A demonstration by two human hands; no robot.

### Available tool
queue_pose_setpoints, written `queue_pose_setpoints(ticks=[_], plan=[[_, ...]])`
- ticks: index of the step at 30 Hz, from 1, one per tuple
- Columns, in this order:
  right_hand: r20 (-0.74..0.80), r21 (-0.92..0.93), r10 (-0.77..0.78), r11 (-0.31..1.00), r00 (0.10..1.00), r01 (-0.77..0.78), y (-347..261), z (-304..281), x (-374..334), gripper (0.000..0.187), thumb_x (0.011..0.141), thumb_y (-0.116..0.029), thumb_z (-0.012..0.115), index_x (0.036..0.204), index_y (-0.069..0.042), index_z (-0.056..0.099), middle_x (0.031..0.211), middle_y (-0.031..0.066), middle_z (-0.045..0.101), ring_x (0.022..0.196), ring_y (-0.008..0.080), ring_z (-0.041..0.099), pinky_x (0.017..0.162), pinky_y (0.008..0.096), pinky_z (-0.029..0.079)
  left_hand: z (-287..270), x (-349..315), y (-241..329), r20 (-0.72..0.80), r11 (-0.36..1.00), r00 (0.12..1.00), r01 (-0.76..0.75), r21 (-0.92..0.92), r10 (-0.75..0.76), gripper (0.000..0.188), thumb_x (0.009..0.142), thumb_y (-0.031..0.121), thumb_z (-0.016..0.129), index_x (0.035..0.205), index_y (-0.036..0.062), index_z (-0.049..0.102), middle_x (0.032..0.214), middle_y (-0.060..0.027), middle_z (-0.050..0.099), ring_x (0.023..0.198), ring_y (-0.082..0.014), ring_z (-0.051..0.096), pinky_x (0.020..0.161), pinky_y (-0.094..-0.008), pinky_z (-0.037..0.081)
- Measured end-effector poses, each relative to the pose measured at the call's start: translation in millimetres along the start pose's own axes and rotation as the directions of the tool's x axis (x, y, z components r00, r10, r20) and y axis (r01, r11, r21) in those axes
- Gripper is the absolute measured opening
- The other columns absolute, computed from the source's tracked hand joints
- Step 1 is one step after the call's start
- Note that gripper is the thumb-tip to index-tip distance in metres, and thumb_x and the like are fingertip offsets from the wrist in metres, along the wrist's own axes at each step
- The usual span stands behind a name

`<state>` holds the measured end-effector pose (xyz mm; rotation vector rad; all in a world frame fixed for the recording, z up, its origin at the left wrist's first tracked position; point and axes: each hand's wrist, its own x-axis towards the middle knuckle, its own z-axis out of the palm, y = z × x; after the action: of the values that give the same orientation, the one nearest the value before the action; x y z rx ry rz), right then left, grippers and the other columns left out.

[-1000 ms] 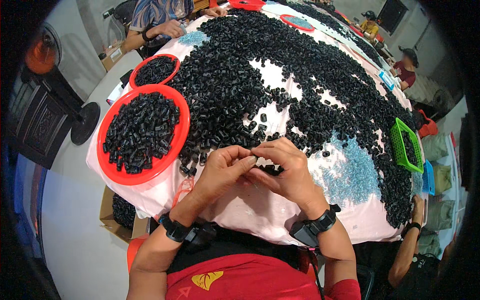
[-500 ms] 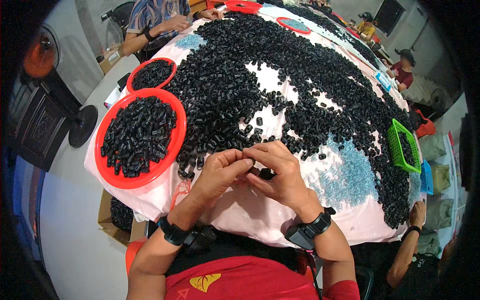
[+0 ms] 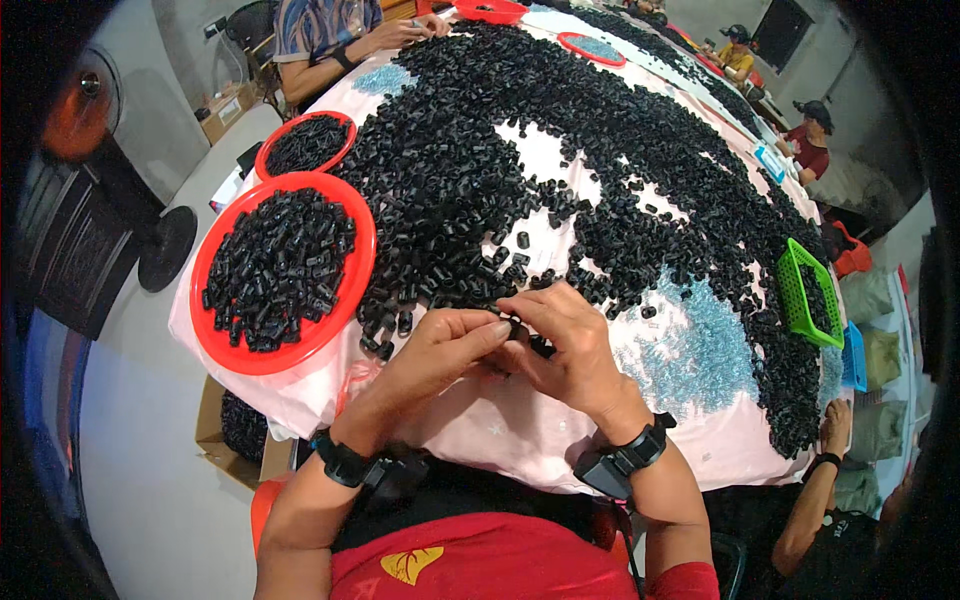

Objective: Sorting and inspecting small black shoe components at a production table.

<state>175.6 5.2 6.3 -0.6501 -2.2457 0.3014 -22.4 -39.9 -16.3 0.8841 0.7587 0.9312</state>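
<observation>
My left hand (image 3: 445, 348) and my right hand (image 3: 572, 345) meet over the near edge of the table. Between their fingertips they pinch a small black plastic part (image 3: 516, 327), mostly covered by the fingers. More black shows under my right palm, too hidden to make out. Just beyond my hands spreads a large heap of similar short, tube-like black parts (image 3: 440, 215). A patch of small clear-bluish pieces (image 3: 690, 345) lies to the right of my right hand.
On the left stand a big red tray (image 3: 369, 262) of black parts and a smaller red tray (image 3: 350, 140) of thin black pieces. A green basket (image 3: 797, 290) and a blue basket (image 3: 853, 358) are at the right edge. Co-workers sit around the table; one arm (image 3: 810, 500) is near right.
My fingers have shifted slightly, and more of the black part shows between them. The far-left co-worker's hands have moved a little to the right.
</observation>
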Motion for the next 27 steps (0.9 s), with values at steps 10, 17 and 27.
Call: queue_pose_setpoints(ticks=[10, 17, 27], plan=[[0.039, -0.005, -0.030, 1.000, 0.999, 0.031, 3.2, -0.3, -0.4, 0.041, 0.070, -0.003, 0.082, 0.108, 0.001, 0.067, 0.085, 0.0127, 0.067, 0.073, 0.0295, 0.063, 0.066, 0.0382, 0.052, 2.3, 3.1, -0.9, -0.002, 0.999, 1.000, -0.015, 0.030, 0.015, 0.028, 0.103, 0.027, 0.060, 0.104, 0.0020, 0.072, 0.095, -0.0041, 0.074, 0.082, -0.0088, 0.068, 0.076, -0.0246, 0.056], [0.047, -0.051, -0.073, 0.996, 0.996, 0.075, -1.0, -1.4, -0.8, 0.038, 0.073, -0.008, 0.083, 0.107, 0.001, 0.067, 0.088, 0.0129, 0.067, 0.073, 0.0298, 0.063, 0.064, 0.0385, 0.052, 0.7, 2.3, 0.7, -0.012, 0.999, 1.000, -0.006, 0.054, 0.007, 0.028, 0.103, 0.027, 0.060, 0.104, 0.0021, 0.072, 0.095, -0.0046, 0.074, 0.084, -0.0096, 0.069, 0.076, -0.0254, 0.056], [-0.049, -0.024, -0.048, 0.999, 0.998, 0.046, 4.8, 2.0, 1.7, 0.038, 0.075, -0.011, 0.084, 0.110, -0.001, 0.071, 0.099, 0.0126, 0.072, 0.080, 0.0297, 0.066, 0.071, 0.0367, 0.055, 0.3, 5.9, -3.1, 0.033, 0.990, 0.999, -0.036, -0.135, 0.041, 0.035, 0.105, 0.031, 0.056, 0.113, -0.0002, 0.069, 0.102, -0.0106, 0.075, 0.088, -0.0155, 0.072, 0.079, -0.0291, 0.058]])
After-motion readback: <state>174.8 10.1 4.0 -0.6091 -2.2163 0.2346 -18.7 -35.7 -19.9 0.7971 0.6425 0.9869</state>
